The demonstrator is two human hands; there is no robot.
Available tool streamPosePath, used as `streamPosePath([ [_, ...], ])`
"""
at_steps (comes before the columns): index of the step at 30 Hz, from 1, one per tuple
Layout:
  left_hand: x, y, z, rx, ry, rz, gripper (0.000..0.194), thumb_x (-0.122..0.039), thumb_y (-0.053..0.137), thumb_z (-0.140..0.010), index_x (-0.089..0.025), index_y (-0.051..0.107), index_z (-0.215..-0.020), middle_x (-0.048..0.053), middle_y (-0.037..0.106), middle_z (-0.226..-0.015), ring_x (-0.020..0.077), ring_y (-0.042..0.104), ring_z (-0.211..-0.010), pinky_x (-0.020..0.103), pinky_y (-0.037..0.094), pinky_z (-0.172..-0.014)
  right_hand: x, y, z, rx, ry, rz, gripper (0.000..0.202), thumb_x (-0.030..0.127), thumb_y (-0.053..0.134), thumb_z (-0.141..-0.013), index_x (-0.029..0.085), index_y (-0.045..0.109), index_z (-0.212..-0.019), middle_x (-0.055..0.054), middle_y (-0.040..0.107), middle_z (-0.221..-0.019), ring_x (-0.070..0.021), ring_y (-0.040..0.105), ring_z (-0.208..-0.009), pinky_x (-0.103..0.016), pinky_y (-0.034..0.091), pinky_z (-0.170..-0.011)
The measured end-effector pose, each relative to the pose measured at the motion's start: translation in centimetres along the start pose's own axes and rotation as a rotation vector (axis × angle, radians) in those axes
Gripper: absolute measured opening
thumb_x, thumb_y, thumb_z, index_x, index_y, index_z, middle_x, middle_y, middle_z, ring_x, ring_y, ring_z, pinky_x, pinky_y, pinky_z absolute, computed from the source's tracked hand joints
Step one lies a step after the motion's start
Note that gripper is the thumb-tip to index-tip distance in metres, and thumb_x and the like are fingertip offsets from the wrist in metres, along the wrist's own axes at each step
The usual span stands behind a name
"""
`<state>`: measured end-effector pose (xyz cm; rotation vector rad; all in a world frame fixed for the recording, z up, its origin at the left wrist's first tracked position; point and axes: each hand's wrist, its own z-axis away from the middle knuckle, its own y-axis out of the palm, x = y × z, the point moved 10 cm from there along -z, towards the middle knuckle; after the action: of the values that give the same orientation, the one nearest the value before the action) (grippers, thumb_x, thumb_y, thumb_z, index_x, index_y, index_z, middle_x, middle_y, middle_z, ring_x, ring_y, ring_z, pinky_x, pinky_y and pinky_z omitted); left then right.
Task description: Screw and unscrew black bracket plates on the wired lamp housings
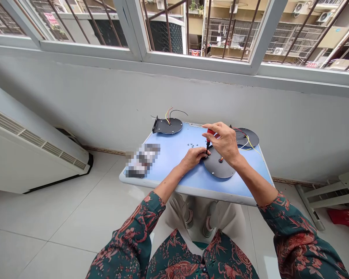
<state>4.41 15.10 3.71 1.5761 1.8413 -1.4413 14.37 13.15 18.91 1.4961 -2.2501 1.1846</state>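
Observation:
In the head view my right hand (224,140) grips the red handle of a screwdriver (209,132) from above. Its dark shaft points straight down to the edge of a black round plate (219,164). My left hand (194,157) is closed at that plate's left edge, fingertips beside the screwdriver's tip; whether they also pinch a screw is hidden. Coloured wires come out of the plate's middle, partly behind my right hand. Several small screws (192,145) lie loose just beyond my left hand.
A second black round plate (170,126) with a bracket and wires lies at the table's far left, a third (248,137) at the far right. A blurred patch (144,161) covers something at the left. The blue table (168,155) stands below a windowed wall.

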Motion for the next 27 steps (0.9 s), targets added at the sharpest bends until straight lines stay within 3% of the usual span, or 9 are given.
streamPosePath([
  [3,-0.1,0.0,0.2,0.008,0.016,0.035,0.027,-0.011,0.059,-0.089,-0.022,0.068,-0.113,0.003,0.081,-0.107,0.0195,0.075,-0.102,0.033,0.057,-0.096,0.9,0.1,0.0,0.014,-0.038,0.066,0.027,0.012,0.073,-0.084,0.027,0.075,-0.107,-0.001,0.072,-0.086,-0.0182,0.067,-0.079,-0.034,0.055,-0.08],
  [7,-0.3,0.0,0.4,0.046,0.024,0.116,0.046,-0.007,0.053,-0.09,-0.023,0.057,-0.133,0.006,0.079,-0.119,0.019,0.073,-0.114,0.037,0.055,-0.104,-0.3,-0.1,-0.5,0.118,0.056,-0.14,0.032,0.005,0.06,-0.082,0.024,0.061,-0.108,0.002,0.074,-0.084,-0.017,0.071,-0.08,-0.033,0.056,-0.08],
  [11,-0.7,0.0,0.3,0.058,0.03,0.101,0.032,-0.01,0.053,-0.092,-0.021,0.064,-0.12,0.006,0.079,-0.117,0.0193,0.073,-0.112,0.037,0.055,-0.104,-0.6,0.6,-0.7,0.273,0.087,-0.428,0.017,0.015,0.059,-0.082,0.022,0.062,-0.098,0.001,0.074,-0.083,-0.016,0.071,-0.078,-0.037,0.058,-0.086],
  [13,-0.6,0.0,0.2,0.043,0.015,0.075,0.022,-0.015,0.053,-0.094,-0.02,0.069,-0.11,0.006,0.08,-0.112,0.0192,0.074,-0.107,0.035,0.057,-0.1,-0.5,0.9,-0.7,0.284,0.085,-0.45,0.017,0.018,0.061,-0.083,0.021,0.068,-0.098,0.001,0.073,-0.08,-0.0157,0.07,-0.077,-0.037,0.058,-0.086],
  [19,-0.3,0.0,0.0,-0.006,0.013,0.08,0.013,-0.022,0.056,-0.095,-0.021,0.068,-0.091,0.004,0.081,-0.103,0.0195,0.076,-0.096,0.034,0.059,-0.093,1.3,-0.6,-0.5,-0.005,0.025,-0.082,0.004,0.022,0.074,-0.084,0.024,0.076,-0.085,-0.002,0.073,-0.086,-0.016,0.065,-0.075,-0.033,0.056,-0.074],
  [21,-0.3,0.0,0.0,-0.005,0.022,0.085,0.012,-0.022,0.057,-0.094,-0.021,0.068,-0.09,0.004,0.081,-0.102,0.0193,0.076,-0.095,0.033,0.059,-0.092,1.9,-0.8,-0.4,-0.033,-0.01,-0.029,0.008,0.018,0.074,-0.083,0.025,0.075,-0.084,-0.001,0.072,-0.084,-0.0159,0.064,-0.073,-0.034,0.056,-0.076],
  [25,-0.3,0.1,0.0,0.011,0.006,0.061,0.01,-0.021,0.058,-0.093,-0.021,0.066,-0.088,0.004,0.081,-0.102,0.0186,0.076,-0.093,0.032,0.058,-0.09,1.0,0.4,-0.9,0.173,0.041,-0.262,0.031,0.012,0.061,-0.083,0.026,0.067,-0.111,0.002,0.073,-0.081,-0.0174,0.071,-0.084,-0.036,0.059,-0.087],
  [27,-0.3,0.2,-0.1,0.016,-0.011,0.045,0.011,-0.021,0.058,-0.094,-0.021,0.064,-0.084,0.003,0.081,-0.1,0.0184,0.075,-0.091,0.032,0.057,-0.089,0.0,0.8,-0.9,0.24,0.11,-0.41,0.032,0.014,0.059,-0.084,0.024,0.062,-0.114,0.002,0.075,-0.083,-0.0183,0.074,-0.092,-0.037,0.06,-0.09],
])
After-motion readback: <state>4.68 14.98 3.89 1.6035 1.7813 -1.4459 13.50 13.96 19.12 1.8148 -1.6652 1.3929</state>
